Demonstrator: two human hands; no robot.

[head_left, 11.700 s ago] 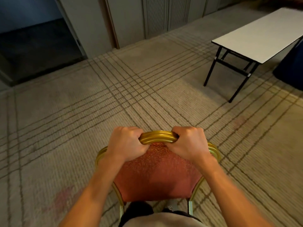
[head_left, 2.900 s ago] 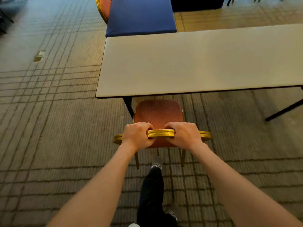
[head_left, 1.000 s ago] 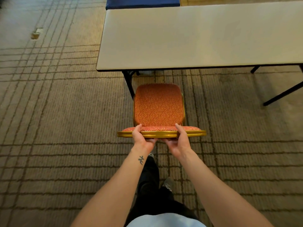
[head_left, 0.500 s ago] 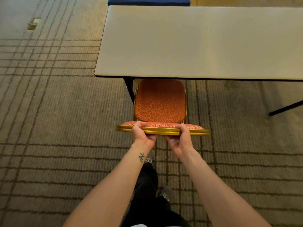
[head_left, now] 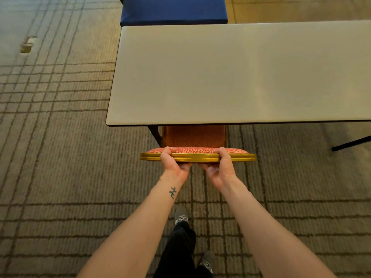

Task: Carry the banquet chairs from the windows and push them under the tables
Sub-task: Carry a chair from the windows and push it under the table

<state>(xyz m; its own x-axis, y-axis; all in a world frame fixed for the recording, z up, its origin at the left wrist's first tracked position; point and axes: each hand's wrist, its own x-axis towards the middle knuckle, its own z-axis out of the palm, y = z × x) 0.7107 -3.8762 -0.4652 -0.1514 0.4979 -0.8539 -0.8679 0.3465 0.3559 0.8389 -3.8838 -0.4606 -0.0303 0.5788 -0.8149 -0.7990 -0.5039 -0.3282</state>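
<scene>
A banquet chair (head_left: 194,137) with a red patterned seat and a gold frame stands at the near edge of a long white folding table (head_left: 230,77). Most of its seat is hidden under the tabletop. My left hand (head_left: 174,162) grips the gold top rail of the backrest left of its middle, thumb over the red padding. My right hand (head_left: 221,165) grips the same rail just to the right, fingers curled underneath.
A table with a blue cloth (head_left: 173,11) stands directly behind the white table. A black table leg (head_left: 155,134) stands just left of the chair; another (head_left: 351,144) slants at the right. Striped carpet lies all around, with a small floor box (head_left: 27,47) at the far left.
The chair has slid forward under the table, so less of its seat shows than half a second ago. Both hands keep their grip on the top rail.
</scene>
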